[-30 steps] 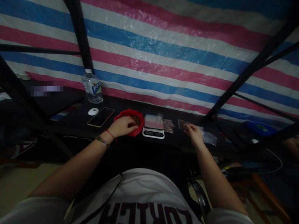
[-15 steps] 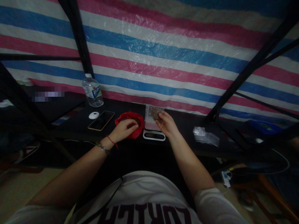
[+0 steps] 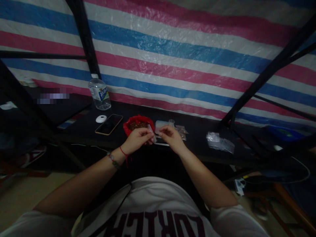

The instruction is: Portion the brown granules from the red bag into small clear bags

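My left hand (image 3: 137, 140) and my right hand (image 3: 171, 138) meet over the front edge of a dark table (image 3: 197, 148). Both pinch a small clear plastic bag (image 3: 152, 133) between them. Just behind the hands lies a small white kitchen scale (image 3: 161, 126). To its left sits a red plastic bag (image 3: 137, 123), open, with brown bits inside. A filled clear bag (image 3: 182, 130) lies to the right of the scale. A red string and a bead bracelet circle my left wrist.
A water bottle (image 3: 100, 93), a white round puck (image 3: 101, 118) and a phone (image 3: 109, 124) lie at the table's left. Loose clear bags (image 3: 219, 142) lie to the right. Black frame bars and a striped tarp stand behind. Cables hang at the lower right.
My left hand left the red bag and came to the middle. My right hand carried a small bag from the right side over the scale and now both hands hold one.
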Demonstrator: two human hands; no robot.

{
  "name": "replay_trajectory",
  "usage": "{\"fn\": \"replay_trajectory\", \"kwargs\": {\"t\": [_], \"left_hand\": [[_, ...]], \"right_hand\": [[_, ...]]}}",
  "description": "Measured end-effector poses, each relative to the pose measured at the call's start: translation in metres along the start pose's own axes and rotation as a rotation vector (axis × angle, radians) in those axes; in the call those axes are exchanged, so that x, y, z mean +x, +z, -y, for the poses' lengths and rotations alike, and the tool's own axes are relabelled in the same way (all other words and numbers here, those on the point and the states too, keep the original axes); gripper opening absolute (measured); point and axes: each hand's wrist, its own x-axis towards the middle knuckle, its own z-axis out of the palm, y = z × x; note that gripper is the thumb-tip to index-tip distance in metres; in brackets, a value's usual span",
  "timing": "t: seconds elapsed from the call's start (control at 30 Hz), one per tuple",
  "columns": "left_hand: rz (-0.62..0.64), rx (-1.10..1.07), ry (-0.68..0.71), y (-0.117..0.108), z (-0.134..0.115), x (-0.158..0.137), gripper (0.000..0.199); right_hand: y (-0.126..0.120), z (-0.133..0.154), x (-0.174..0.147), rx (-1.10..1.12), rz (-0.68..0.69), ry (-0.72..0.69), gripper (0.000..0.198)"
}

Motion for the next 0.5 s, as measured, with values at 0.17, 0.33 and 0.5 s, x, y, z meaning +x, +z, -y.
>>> {"fn": "replay_trajectory", "kwargs": {"t": [0.17,0.33,0.5], "left_hand": [[-0.047,0.164,0.125,0.007,-0.003,-0.004,0.026],[-0.025,0.194,0.124,0.010,-0.001,-0.006,0.028],[0.001,0.214,0.126,0.011,0.000,-0.008,0.029]], "right_hand": [[0.013,0.027,-0.019,-0.355,0.170,-0.150,0.033],[0.012,0.033,-0.022,-0.462,0.180,-0.182,0.013],[0.006,0.028,-0.018,-0.338,0.278,-0.135,0.020]]}}
